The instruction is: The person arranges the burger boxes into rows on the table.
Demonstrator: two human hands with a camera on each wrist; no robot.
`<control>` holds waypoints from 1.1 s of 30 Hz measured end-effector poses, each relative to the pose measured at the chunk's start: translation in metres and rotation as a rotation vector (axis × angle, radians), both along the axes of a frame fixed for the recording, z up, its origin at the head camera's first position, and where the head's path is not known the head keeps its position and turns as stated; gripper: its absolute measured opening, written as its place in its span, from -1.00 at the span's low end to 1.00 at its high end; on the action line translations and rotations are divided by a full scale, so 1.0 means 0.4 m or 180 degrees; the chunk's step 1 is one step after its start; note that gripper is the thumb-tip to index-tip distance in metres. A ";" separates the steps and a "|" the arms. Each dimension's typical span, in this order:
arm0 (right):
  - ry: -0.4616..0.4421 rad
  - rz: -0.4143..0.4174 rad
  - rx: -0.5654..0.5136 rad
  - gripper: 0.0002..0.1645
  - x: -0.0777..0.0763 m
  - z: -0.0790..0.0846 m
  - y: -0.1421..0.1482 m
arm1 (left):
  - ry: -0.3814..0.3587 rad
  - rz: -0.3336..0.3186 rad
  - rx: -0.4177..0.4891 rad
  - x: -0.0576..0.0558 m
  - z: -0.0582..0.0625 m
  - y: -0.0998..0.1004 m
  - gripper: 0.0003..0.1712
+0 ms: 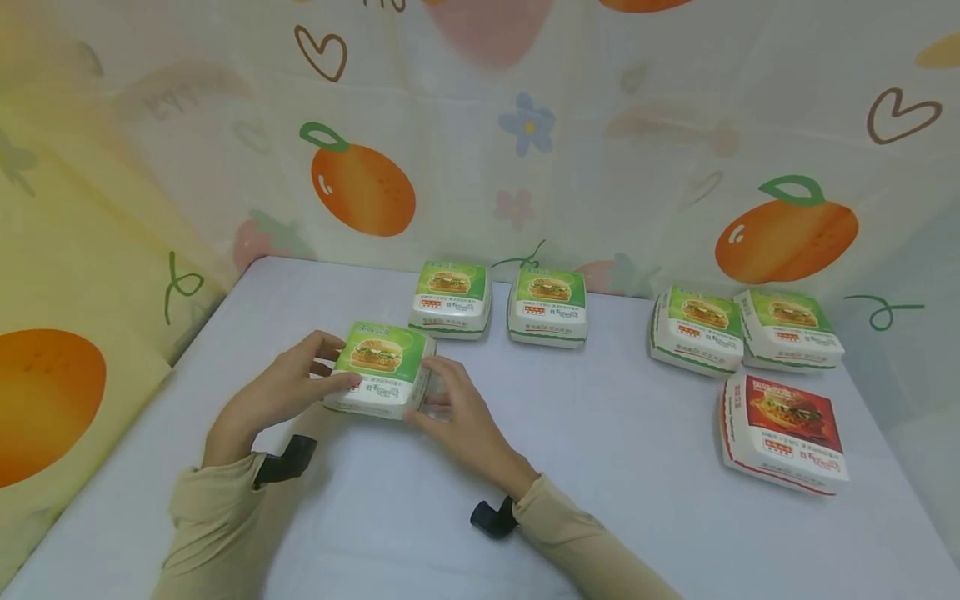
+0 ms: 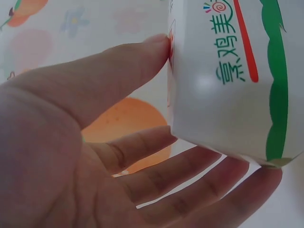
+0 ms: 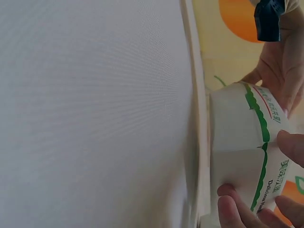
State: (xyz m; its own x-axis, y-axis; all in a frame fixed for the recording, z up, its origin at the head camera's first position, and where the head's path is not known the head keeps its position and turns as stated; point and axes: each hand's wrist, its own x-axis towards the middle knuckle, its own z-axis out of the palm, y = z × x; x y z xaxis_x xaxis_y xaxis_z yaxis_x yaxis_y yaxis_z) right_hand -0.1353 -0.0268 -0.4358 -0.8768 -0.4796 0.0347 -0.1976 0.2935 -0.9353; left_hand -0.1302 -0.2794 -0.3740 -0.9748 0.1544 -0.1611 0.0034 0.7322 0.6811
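Both hands hold one green and white burger box [image 1: 381, 360] with a burger picture on its lid, at the left middle of the table. My left hand [image 1: 277, 390] grips its left side, thumb on the lid's front part and fingers along the side. In the left wrist view, the fingertips lie against the lower edge of the box [image 2: 223, 109]. Around the right side comes my right hand [image 1: 471, 425], its thumb near the front corner and fingers on the side wall. The right wrist view shows the box [image 3: 237, 137] close over the white tabletop, tilted in that picture.
At the back stand two more green burger boxes [image 1: 450, 300], side by side with a small gap. To the right, another green box [image 1: 696, 332] touches its neighbour [image 1: 793, 329]. A red burger box [image 1: 783, 433] lies in front of them. A printed curtain [image 1: 600, 183] hangs behind the white table [image 1: 600, 467].
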 end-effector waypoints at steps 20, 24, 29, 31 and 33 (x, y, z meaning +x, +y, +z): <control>-0.0182 0.0004 0.0180 -0.05 -0.008 0.007 0.086 | -0.0113 -0.0196 -0.0016 -0.016 -0.032 0.074 -0.41; -0.0290 0.0029 0.0176 0.00 -0.019 0.017 0.099 | -0.0120 -0.0182 -0.0004 -0.015 -0.034 0.087 -0.42; -0.0352 0.0046 0.0242 0.07 -0.031 0.019 0.114 | -0.0118 -0.0188 -0.0009 -0.014 -0.035 0.101 -0.43; -0.0372 0.0043 0.0274 0.10 -0.037 0.018 0.120 | -0.0136 -0.0179 -0.0018 -0.014 -0.036 0.106 -0.42; -0.0396 0.0036 0.0309 0.13 -0.044 0.016 0.125 | -0.0155 -0.0178 -0.0023 -0.013 -0.036 0.110 -0.42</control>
State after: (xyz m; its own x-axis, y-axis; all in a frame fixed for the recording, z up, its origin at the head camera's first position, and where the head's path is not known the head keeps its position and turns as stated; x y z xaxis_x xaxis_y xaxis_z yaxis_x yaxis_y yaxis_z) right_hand -0.1527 0.0232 -0.4293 -0.8661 -0.4852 -0.1207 -0.0857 0.3820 -0.9202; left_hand -0.1355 -0.2355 -0.3884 -0.9556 0.2072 -0.2096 0.0114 0.7368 0.6760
